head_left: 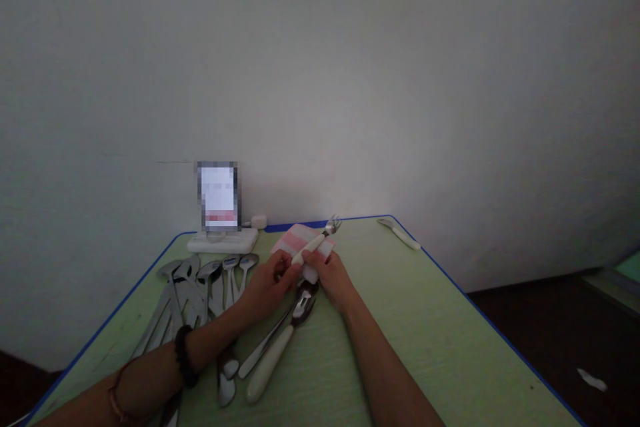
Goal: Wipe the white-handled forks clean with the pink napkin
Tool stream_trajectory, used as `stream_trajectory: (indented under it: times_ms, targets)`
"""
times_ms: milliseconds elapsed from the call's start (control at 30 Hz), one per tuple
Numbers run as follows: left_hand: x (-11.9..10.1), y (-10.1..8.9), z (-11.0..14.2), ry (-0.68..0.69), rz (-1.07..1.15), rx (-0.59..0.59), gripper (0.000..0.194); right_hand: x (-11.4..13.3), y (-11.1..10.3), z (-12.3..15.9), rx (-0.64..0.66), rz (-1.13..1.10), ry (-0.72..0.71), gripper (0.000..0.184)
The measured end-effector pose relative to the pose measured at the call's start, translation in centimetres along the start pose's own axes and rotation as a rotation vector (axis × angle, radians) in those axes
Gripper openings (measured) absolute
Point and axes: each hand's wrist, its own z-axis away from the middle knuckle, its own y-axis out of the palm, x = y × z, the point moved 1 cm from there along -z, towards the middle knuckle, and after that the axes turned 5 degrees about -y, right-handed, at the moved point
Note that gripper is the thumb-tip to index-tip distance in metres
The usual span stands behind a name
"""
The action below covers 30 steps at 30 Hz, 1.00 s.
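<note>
My left hand [271, 285] and my right hand [331, 277] meet over the middle of a green table [425, 327]. Between them they hold a small fork with a white handle [315, 241], tines pointing up and away, and a pink and white cloth [300, 242] wrapped about the handle. Both hands are closed in a pinch. My left fingers grip the end of the handle. My right fingers press the cloth against it. Just under the hands lie a larger white-handled utensil [270, 360] and a metal spoon [274, 339].
Several metal spoons and servers [195, 287] are spread over the table's left side. A white stand with a blurred screen [219, 213] is at the far edge by the wall. Another white-handled utensil [400, 233] lies at the far right corner. Dark floor is to the right.
</note>
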Motion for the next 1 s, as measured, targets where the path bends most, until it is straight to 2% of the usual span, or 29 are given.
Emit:
stream_trajectory:
  times_ms: [267, 600, 833, 1000]
  targets:
    - [-0.1, -0.3, 0.0, 0.047, -0.167, 0.012, 0.041, 0.1, -0.1, 0.1, -0.008, -0.031, 0.033, 0.035]
    - [0.0, -0.2, 0.0, 0.033, -0.154, 0.056, 0.042, 0.6, 0.4, 0.4, -0.058, -0.020, -0.008, 0.034]
    - [0.0, -0.1, 0.0, 0.010, -0.136, 0.052, 0.040, 0.4, 0.1, -0.1, -0.113, 0.168, -0.059, 0.041]
    - [-0.6, -0.5, 0.2, 0.061, -0.222, 0.005, 0.039, 0.2, 0.0, -0.6, -0.154, 0.350, -0.109, 0.040]
